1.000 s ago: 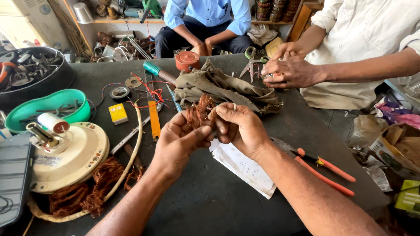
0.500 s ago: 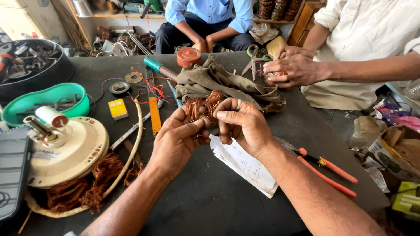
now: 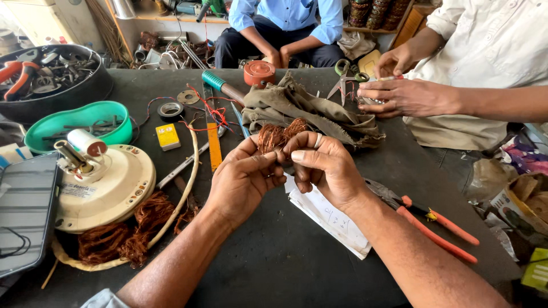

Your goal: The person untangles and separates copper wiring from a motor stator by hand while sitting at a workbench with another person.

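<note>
Together, the left hand [image 3: 244, 181] and right hand [image 3: 325, 165] pinch a tangled copper wire coil [image 3: 278, 134] above the tabletop [image 3: 274, 256], fingers closed to steady its strands; orange-handled pliers [image 3: 434, 225] lie at four o'clock.

A small yellow box [image 3: 168, 136] lies on the table; a dark flat screen [image 3: 25, 211] sits at the left edge.

The hands [image 3: 283, 171] cover the lower part of the copper wire bundle [image 3: 278, 135]. The white paper [image 3: 334, 219] lies partly under the right wrist. The phone [image 3: 23, 211] is cropped at the left edge.
</note>
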